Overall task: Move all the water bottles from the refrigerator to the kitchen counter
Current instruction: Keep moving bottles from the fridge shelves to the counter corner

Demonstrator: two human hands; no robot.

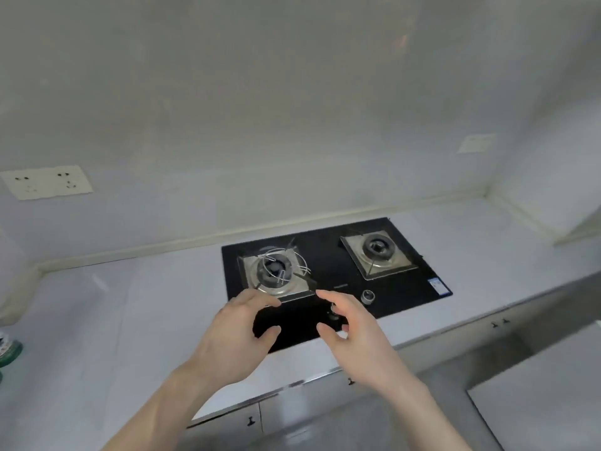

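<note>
Left hand [227, 340] and right hand [354, 340] empty, fingers loosely spread, over pale worktop [97, 320], black glass two-burner hob [328, 265] at 12 o'clock

**A home kitchen, seen over the stove**

This is a household kitchen. A black glass gas stove [335, 275] is set into a pale desk [97, 320], with two burners: the left burner [274, 271] and the right burner [379, 247], each on a steel plate. A control knob [367, 296] sits at the front. Cabinet doors [227, 424] with small dark handles run below the edge. A wall socket [47, 182] is fixed to the plain backsplash behind.
</note>
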